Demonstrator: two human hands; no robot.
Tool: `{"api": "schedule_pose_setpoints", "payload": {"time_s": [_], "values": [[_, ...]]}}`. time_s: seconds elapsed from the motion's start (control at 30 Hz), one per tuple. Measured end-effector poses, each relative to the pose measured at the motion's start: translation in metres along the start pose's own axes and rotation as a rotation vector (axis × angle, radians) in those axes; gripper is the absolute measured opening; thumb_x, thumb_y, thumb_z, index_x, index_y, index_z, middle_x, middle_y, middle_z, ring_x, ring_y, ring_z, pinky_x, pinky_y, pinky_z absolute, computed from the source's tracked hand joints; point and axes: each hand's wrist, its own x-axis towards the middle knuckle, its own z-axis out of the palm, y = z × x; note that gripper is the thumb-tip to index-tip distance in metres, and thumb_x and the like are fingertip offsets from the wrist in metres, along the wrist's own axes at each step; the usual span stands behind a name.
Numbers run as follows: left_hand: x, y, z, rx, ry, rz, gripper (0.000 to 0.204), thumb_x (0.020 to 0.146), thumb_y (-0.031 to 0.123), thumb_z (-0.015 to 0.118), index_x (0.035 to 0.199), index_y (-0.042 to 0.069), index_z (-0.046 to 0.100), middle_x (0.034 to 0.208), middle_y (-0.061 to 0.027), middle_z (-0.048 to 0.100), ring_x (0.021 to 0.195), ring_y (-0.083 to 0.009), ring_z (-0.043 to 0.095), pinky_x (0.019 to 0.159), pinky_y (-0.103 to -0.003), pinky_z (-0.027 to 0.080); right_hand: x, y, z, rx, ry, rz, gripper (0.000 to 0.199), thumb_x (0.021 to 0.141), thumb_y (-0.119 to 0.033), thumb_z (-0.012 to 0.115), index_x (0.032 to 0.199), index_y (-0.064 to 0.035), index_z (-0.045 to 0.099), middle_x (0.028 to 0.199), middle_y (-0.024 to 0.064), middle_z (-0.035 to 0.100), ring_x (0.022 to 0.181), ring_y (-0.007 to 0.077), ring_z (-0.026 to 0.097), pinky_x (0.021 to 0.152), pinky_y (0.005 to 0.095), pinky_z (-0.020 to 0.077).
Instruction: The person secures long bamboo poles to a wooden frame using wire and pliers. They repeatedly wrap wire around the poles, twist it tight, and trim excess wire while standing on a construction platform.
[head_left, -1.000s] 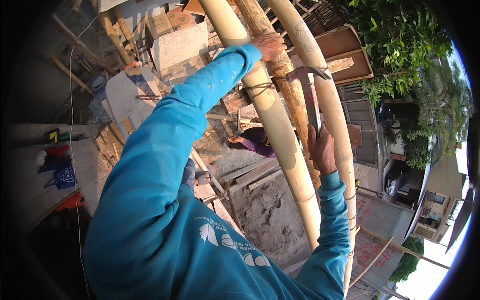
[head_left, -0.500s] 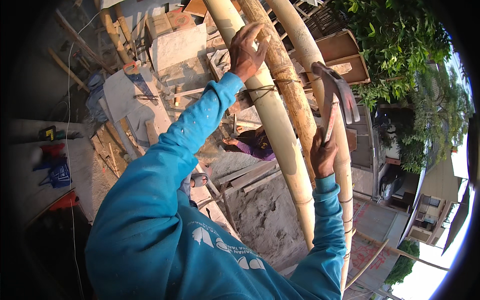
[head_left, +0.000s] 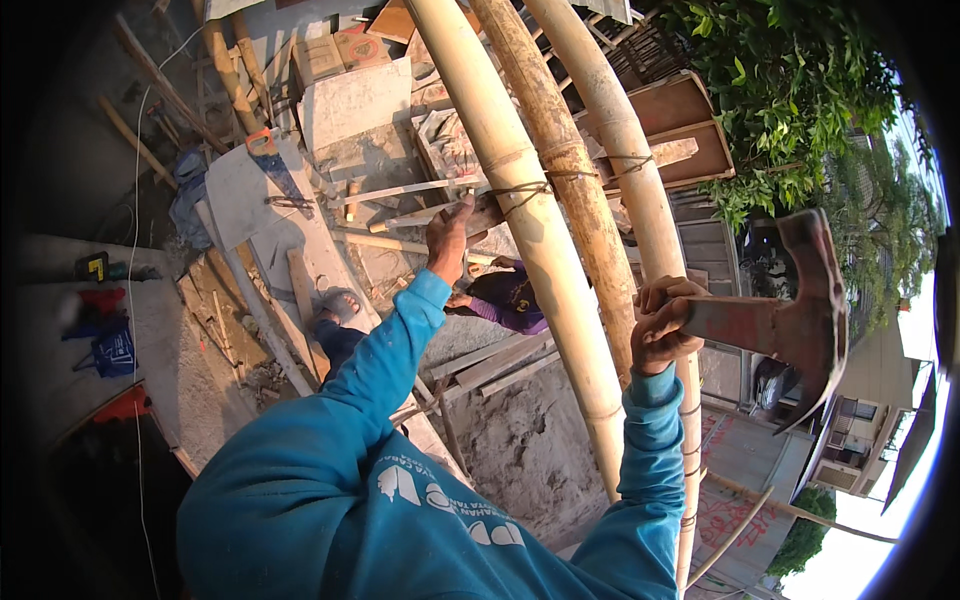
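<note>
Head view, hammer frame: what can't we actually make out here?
- Left hand: fingertips hidden behind the pale bamboo pole, so what it touches there is unclear.
- Hammer: grip portion covered by the right hand.
- Three poles: tops cut off by the upper edge.
- Person in purple below: mostly hidden by the pole and left arm.
- Tools on the left ledge: too small and dark to identify.

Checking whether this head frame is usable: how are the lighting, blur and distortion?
Head view: warm daylight; the sky at lower right is blown out, the left rim falls into dark vignette. Fisheye bends the bamboo poles. The claw hammer in the right hand looms large and slightly soft; the left hand looks sharp.
</note>
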Motion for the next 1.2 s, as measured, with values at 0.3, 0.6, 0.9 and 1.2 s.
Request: {"api": "schedule_pose_setpoints", "payload": {"time_s": [0.3,0.6,0.9,1.2], "values": [[-0.012,0.005,0.003,0.033,0.124,-0.032,0.039,0.086,0.029,0.077,0.115,0.006,0.063,0.114,-0.0076,0.067,0.095,-0.0215,0.069,0.075,-0.038,0.061,0.054,-0.056,0.018,-0.362,-0.138,0.088,0.021,0.099,-0.016,0.057,0.103,0.0038,0.055,0.078,0.0266,0.061,0.066,0.0432,0.063,0.055,0.0465,0.0471],[-0.008,0.002,0.003,0.062,0.102,-0.012,0.053,0.087,0.037,0.075,0.122,-0.001,0.061,0.120,-0.0144,0.064,0.106,-0.0253,0.066,0.086,-0.042,0.060,0.011,0.027,-0.018,-0.656,-0.563,0.164,0.025,0.096,-0.024,0.060,0.097,-0.0002,0.052,0.065,0.0209,0.059,0.053,0.0404,0.059,0.052,0.0462,0.0504],[-0.001,-0.001,0.006,0.026,0.200,-0.002,0.039,0.082,0.031,0.080,0.105,0.002,0.066,0.103,-0.0095,0.065,0.090,-0.0214,0.068,0.075,-0.036,0.063,0.085,-0.076,-0.006,0.369,-0.106,-0.014,0.022,0.100,-0.023,0.060,0.092,-0.0044,0.052,0.064,0.0087,0.048,0.051,0.0169,0.048,0.047,0.0314,0.0423],[0.012,-0.009,0.006,0.148,0.171,0.069,0.048,0.082,0.037,0.079,0.113,0.002,0.066,0.108,-0.0103,0.068,0.101,-0.0208,0.064,0.081,-0.034,0.054,0.040,0.055,-0.008,-0.642,-0.542,0.061,0.028,0.094,-0.025,0.063,0.105,0.0012,0.062,0.078,0.0263,0.065,0.079,0.0480,0.064,0.068,0.0530,0.0518]]}}
